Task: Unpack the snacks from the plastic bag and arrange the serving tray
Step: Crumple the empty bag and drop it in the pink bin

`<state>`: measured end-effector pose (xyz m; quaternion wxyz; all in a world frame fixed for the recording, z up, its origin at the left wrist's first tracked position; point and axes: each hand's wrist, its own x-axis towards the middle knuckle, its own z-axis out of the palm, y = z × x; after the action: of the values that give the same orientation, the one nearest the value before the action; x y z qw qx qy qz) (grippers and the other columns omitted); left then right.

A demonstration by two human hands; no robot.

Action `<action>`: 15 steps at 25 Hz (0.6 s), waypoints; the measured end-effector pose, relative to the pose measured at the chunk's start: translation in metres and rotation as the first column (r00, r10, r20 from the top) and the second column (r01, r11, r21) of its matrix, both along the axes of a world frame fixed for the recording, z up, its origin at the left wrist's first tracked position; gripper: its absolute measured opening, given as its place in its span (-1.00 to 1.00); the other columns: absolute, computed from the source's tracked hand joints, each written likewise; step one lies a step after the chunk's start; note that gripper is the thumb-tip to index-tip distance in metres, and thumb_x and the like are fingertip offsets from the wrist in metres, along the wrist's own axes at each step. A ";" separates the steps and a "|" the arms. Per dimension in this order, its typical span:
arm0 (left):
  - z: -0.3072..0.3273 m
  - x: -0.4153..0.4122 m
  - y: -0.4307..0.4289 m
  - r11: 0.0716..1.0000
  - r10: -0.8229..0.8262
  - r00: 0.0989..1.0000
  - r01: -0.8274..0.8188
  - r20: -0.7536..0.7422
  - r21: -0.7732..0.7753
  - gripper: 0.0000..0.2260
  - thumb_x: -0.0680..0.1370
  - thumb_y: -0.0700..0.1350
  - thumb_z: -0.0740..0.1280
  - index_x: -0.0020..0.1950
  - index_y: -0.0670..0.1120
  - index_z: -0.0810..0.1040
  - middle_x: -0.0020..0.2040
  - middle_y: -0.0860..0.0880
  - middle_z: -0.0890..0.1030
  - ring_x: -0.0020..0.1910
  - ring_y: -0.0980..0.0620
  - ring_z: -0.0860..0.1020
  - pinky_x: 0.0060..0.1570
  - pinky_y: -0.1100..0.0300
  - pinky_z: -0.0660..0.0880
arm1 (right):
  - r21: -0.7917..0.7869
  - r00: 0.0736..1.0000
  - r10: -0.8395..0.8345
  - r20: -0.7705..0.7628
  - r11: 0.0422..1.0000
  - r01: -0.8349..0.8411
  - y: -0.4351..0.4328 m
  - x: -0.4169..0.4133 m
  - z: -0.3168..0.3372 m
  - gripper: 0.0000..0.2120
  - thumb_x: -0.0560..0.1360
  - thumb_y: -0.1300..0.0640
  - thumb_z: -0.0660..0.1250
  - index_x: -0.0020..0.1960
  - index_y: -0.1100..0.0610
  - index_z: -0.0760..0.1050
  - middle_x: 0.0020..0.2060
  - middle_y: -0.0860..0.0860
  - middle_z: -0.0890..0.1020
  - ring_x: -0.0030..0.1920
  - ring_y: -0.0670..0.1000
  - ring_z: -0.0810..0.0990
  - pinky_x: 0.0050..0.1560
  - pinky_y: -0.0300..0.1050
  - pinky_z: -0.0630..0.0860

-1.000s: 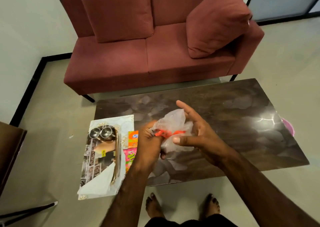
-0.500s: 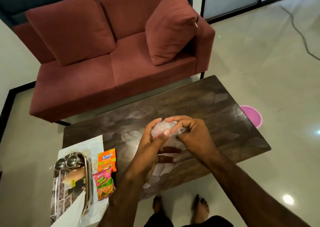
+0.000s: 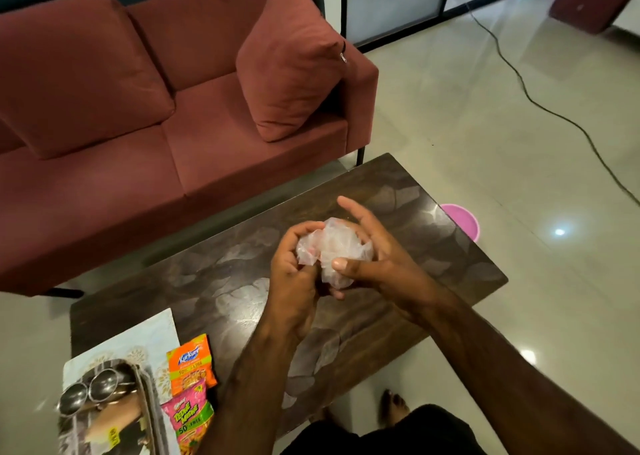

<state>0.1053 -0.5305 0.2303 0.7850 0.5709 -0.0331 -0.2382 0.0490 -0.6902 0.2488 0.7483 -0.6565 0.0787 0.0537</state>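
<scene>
A crumpled clear plastic bag [image 3: 330, 250] with red markings is balled up between both hands above the dark table [image 3: 228, 274]. My left hand [image 3: 294, 281] grips its left side with curled fingers. My right hand [image 3: 377, 257] presses on it from the right, thumb on the bag and fingers spread upward. At the table's near left corner lie an orange snack packet [image 3: 191, 364] and a pink-green snack packet [image 3: 188, 423]. Left of them, a metal serving tray [image 3: 145, 416] rests on a patterned paper and holds two small steel bowls [image 3: 90, 390].
A maroon sofa [image 3: 173, 108] with a loose cushion stands behind the table. A pink bowl-like object [image 3: 462, 219] sits on the floor by the table's right edge. A black cable [image 3: 540, 104] runs across the tiled floor. My bare feet show under the near edge.
The bag has been squeezed from a loose shape with a red handle showing into a tight ball. My right fingers have opened upward. The camera view has swung to the right.
</scene>
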 end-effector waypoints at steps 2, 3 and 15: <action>0.001 0.007 0.002 0.998 -0.036 0.999 0.035 0.015 0.054 -0.65 0.57 -0.27 0.29 0.27 0.08 0.51 0.24 -0.19 0.59 -0.14 -0.22 0.71 -0.50 0.15 0.52 | -0.077 1.000 -0.003 0.024 0.997 0.005 0.008 0.007 0.000 -0.32 0.47 0.20 0.52 0.48 -0.20 0.39 0.41 -0.07 0.48 0.33 0.02 0.56 0.12 0.08 0.68; 0.000 0.011 0.002 0.993 -0.052 0.998 0.049 0.026 0.106 -0.67 0.59 -0.25 0.28 0.28 0.09 0.47 0.23 -0.18 0.58 -0.17 -0.18 0.71 -0.51 0.15 0.51 | -0.144 0.998 -0.039 0.042 0.989 0.045 0.012 0.010 -0.001 -0.40 0.46 0.21 0.53 0.42 -0.15 0.47 0.34 -0.11 0.53 0.29 -0.05 0.58 0.10 -0.04 0.68; -0.008 0.019 -0.083 0.873 -0.393 0.911 0.328 0.125 0.360 -0.41 0.51 -0.27 0.46 0.41 0.12 0.31 0.30 -0.13 0.49 0.14 -0.10 0.65 -0.16 0.20 0.63 | -0.183 0.886 -0.460 -0.060 0.878 0.443 -0.045 0.016 -0.024 -0.62 0.42 0.25 0.49 0.17 -0.06 0.57 0.14 -0.06 0.62 0.12 -0.09 0.62 -0.21 -0.32 0.62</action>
<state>0.1242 -0.6135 0.2224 0.6121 0.6988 -0.1755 -0.3259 0.0646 -0.7354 0.2244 0.6786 -0.6757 0.2716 -0.0957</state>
